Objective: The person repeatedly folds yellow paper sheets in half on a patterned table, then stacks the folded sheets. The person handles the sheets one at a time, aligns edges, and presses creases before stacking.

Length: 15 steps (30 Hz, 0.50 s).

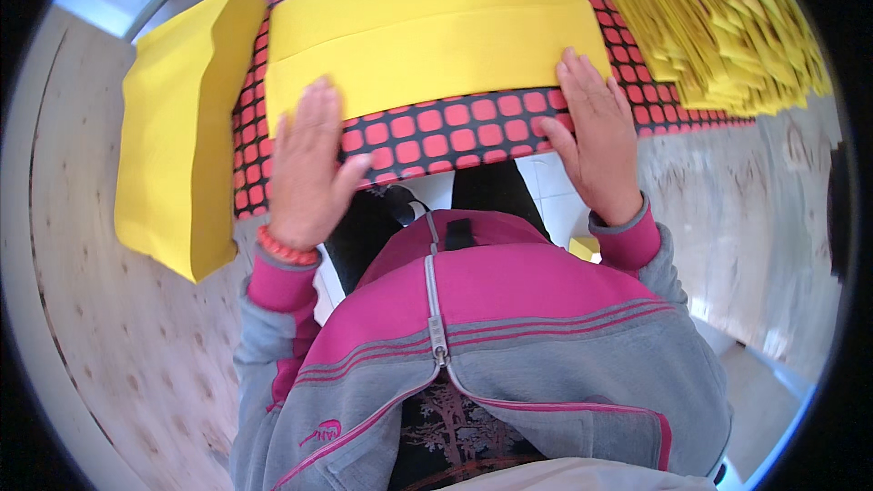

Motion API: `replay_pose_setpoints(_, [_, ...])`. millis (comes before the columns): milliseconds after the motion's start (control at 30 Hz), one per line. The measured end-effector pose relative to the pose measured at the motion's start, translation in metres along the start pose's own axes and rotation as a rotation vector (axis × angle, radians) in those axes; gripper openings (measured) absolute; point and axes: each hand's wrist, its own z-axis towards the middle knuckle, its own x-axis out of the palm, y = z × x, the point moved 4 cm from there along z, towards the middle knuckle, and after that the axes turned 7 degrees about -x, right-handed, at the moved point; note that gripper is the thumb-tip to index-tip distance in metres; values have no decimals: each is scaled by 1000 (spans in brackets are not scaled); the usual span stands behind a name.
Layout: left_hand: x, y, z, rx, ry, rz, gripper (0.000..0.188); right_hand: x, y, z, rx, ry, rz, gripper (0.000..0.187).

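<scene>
A wide yellow sheet (427, 27) lies flat in front of me, with a crease running across its middle. It rests on a mat (436, 136) patterned with red rounded squares on black. My left hand (314, 164) is open, its outstretched fingertips touching the sheet's near left corner. At the near right corner, the fingers of my right hand (596, 136) lie flat on the sheet, the thumb held apart. Neither hand grips anything. I cannot tell whether the sheet is paper or cloth.
Left of the mat, a folded yellow piece (177, 136) overhangs the pale wooden table (118, 336). A thick pile of yellow pieces (718, 18) lies fanned at the far right, partly over the mat. The mat's near edge is just ahead of my body.
</scene>
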Motion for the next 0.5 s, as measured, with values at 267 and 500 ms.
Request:
replay_pose_setpoints(267, [-21,14,-6,-44,-194,163,63,-19,-29,-14,168,-126,-19,56])
replay_pose_setpoints(500, [-22,-54,52,215,-115,65,56,-10,5,31,-201,-145,171,51])
